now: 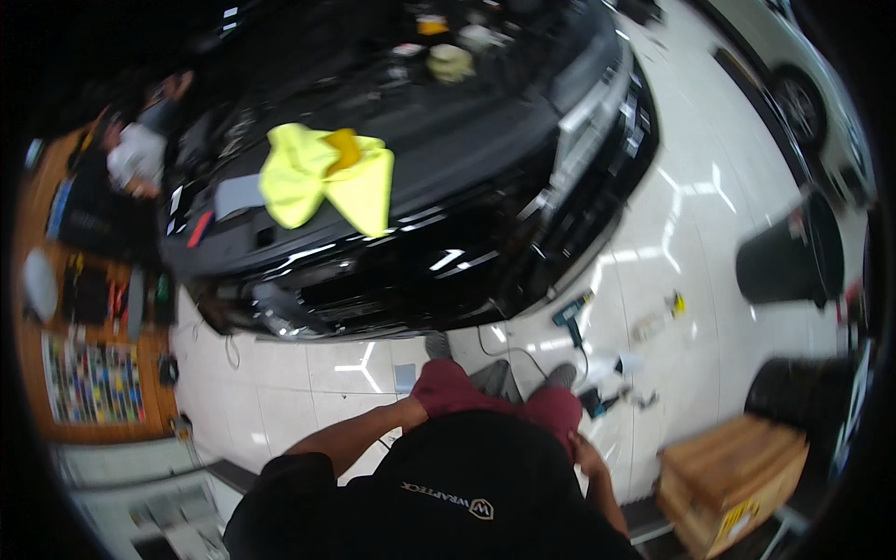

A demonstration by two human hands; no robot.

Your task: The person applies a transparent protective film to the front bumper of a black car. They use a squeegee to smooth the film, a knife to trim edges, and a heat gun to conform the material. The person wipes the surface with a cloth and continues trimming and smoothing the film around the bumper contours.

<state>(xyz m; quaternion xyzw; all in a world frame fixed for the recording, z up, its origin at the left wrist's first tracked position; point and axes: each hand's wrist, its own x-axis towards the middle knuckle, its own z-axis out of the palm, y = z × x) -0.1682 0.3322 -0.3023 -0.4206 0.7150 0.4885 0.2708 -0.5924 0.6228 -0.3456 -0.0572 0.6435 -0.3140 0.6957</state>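
My left hand (403, 413) rests against the left thigh of the maroon shorts (457, 387); its fingers are hidden or too small to make out. At the right side of the shorts, my right hand (586, 455) has its fingers curled against the fabric. In front of me stands a glossy black car (401, 280) with its engine bay exposed. A bright yellow cloth (369, 187) lies over its front edge, with a darker mustard piece (343, 149) on it. Beside the cloth are a grey flat pad (239, 196) and a red-edged tool (200, 230).
A teal heat gun (569, 322), a spray bottle (651, 324) and another teal tool (602, 403) lie on the tiled floor. To the right stand a dark bin (784, 257) and a wooden crate (733, 471). Another person (138, 159) is at the far left.
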